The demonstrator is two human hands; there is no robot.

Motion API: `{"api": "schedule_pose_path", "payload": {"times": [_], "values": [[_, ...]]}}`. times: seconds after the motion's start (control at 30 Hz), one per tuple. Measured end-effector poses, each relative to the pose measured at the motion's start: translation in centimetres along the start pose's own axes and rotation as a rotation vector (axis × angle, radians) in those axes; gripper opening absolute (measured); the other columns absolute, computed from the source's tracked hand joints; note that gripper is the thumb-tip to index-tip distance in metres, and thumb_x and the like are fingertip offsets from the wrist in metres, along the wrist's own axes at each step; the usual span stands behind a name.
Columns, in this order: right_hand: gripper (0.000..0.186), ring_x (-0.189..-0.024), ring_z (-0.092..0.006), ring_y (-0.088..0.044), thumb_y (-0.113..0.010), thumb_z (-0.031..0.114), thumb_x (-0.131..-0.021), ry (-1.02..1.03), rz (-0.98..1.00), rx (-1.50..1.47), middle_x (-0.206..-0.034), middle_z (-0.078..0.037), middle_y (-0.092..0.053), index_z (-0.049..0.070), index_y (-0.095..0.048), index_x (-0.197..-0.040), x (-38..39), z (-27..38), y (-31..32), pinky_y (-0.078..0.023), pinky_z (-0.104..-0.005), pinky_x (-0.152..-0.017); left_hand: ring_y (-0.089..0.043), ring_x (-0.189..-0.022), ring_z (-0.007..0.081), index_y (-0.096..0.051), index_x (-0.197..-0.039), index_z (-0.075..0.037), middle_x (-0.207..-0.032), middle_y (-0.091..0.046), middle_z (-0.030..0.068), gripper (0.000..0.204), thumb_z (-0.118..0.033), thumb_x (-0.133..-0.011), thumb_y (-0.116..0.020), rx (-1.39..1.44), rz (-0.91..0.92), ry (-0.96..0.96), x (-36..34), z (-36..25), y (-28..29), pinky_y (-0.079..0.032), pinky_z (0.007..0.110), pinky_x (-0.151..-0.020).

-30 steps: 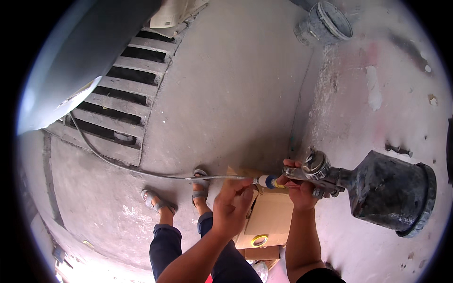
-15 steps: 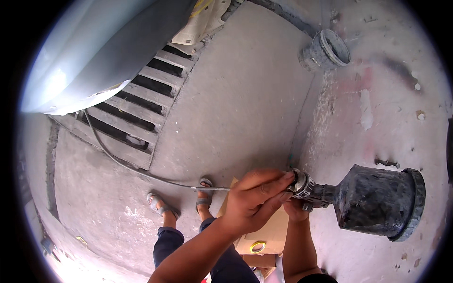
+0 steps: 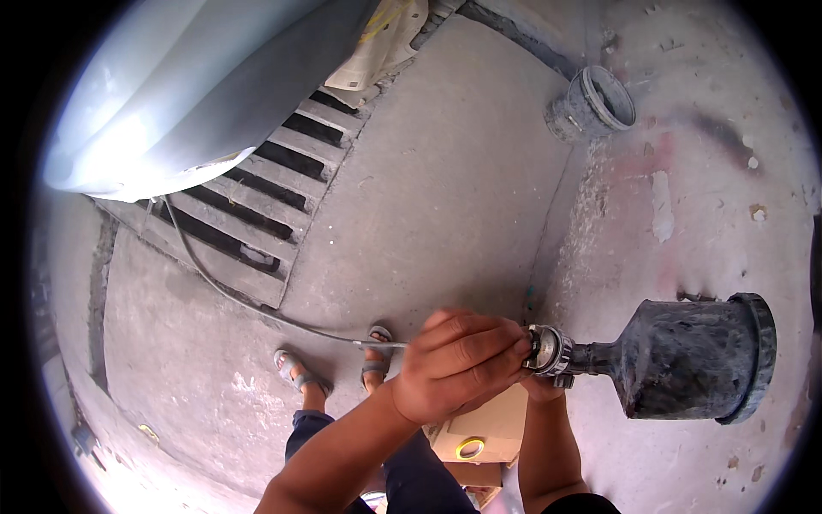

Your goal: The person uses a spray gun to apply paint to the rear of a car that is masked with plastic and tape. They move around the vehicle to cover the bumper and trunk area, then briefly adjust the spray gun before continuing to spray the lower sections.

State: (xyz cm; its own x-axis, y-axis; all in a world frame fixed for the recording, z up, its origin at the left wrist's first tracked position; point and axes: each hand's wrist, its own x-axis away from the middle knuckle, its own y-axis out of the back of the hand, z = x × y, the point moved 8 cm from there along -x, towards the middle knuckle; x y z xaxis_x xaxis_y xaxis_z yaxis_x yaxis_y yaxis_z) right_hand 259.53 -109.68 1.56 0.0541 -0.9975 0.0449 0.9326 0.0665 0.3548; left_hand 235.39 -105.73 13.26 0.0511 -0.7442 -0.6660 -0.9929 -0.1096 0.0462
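Observation:
A spray gun with a large dark, paint-smeared cup [image 3: 685,360] lies across the right of the view, the cup pointing right. Its silver nozzle ring [image 3: 552,349] sits at the fingertips of my left hand [image 3: 462,355], which is closed, pinching the front of the nozzle. Behind the gun is my right hand [image 3: 539,388], mostly hidden by the left hand and the gun, closed around the gun's body. A thin grey hose [image 3: 291,321] runs across the floor from the left and passes out of sight behind my left hand.
A cardboard box [image 3: 488,424] with a yellow tape roll [image 3: 469,448] on it stands below my hands. Slotted drain covers [image 3: 257,201] cross the floor beside a glossy pale, curved panel [image 3: 171,111]. A dirty bucket [image 3: 591,107] stands by the stained wall [image 3: 702,214].
My left hand has turned at the nozzle, its fingers curling more and its thumb going out of sight. More of the nozzle's front shows. The gun has tilted slightly, and the view has shifted a little.

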Motion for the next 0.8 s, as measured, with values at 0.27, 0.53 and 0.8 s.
{"api": "schedule_pose_path", "payload": {"times": [0.27, 0.53, 0.8], "values": [[0.049, -0.073, -0.0209, -0.063, -0.076, 0.035, -0.07, 0.175, 0.013, -0.284, -0.085, -0.011, -0.065, -0.001, -0.06, -0.097, -2.2, 5.3, -2.7, -0.049, -0.0309, -0.064, -0.06, -0.077, 0.0229, -0.055, -0.087, -0.005, -0.087, -0.059, 0.0078, 0.034, -0.005, -0.063, -0.078, 0.03, -0.03, -0.03, -0.8, -0.2, 1.7, -0.047, 0.031, -0.066], [0.057, -0.08, -0.0229, -0.062, -0.071, 0.041, -0.073, -0.064, 0.264, -0.373, -0.099, -0.012, -0.06, 0.005, -0.054, -0.114, -1.0, 2.5, -4.2, -0.052, -0.0337, -0.062, -0.052, -0.093, 0.0163, -0.039, -0.11, -0.006, -0.103, -0.049, 0.0107, 0.035, -0.012, -0.085, -0.063, 1.197, -0.131, 0.843, 3.2, 3.8, -1.6, -0.043, 0.032, -0.081], [0.048, -0.067, -0.016, -0.065, -0.076, 0.029, -0.071, -0.086, 0.172, -0.404, -0.078, -0.011, -0.067, -0.007, -0.061, -0.099, -2.1, 5.0, -5.3, -0.052, -0.027, -0.06, -0.053, -0.088, 0.0128, -0.039, -0.11, -0.007, -0.101, -0.051, 0.0095, 0.027, -0.008, -0.089, -0.056, 1.173, 0.016, 0.853, 2.8, 3.9, -2.3, -0.045, 0.026, -0.073]]}}
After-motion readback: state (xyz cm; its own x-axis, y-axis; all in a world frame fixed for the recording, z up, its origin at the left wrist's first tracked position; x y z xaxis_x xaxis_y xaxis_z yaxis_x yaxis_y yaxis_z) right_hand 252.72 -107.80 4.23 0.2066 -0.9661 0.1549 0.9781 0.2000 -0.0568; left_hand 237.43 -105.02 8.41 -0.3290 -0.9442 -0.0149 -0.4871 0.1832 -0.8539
